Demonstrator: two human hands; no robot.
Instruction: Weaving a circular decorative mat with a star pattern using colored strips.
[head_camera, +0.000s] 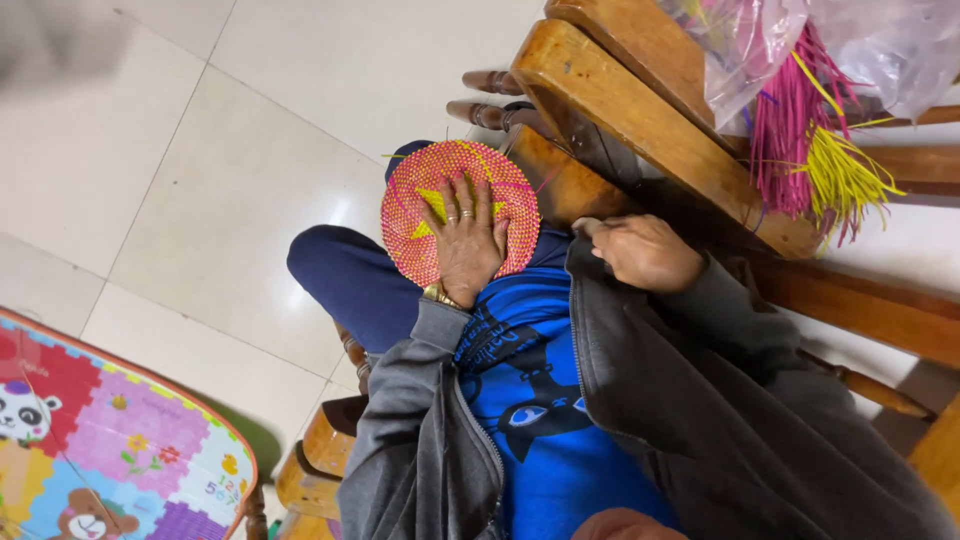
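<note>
A round woven disc (455, 205) of pink and yellow strips rests on the person's lap, against a dark blue trouser leg (345, 285). The left hand (468, 240) lies flat on top of it, fingers spread and extended, pressing the disc down rather than gripping it; rings show on two fingers and a gold bangle (437, 294) peeks from under the grey cuff. The hand covers the disc's middle and lower right part, so the yellow shape woven into the centre is only partly visible.

The right hand (645, 252) sits well apart from the disc, at the edge of the open grey jacket (700, 400). Its fingers are curled closed, seemingly pinching the jacket's hem or zip edge, though the fingertips are turned away and what exactly they hold is unclear.

Loose thin strands (545, 183) trail from the disc's rim, too fine to follow. Behind the hands stands a wooden chair frame (640, 120). On it a clear plastic bag (790, 45), cut off by the top edge, holds a bundle of pink and yellow strips (815, 160) whose ends spill out. At lower left, a colourful foam play mat (110, 450) with cartoon animals is cut off by the frame. Pale floor tiles (250, 150) fill the rest.
</note>
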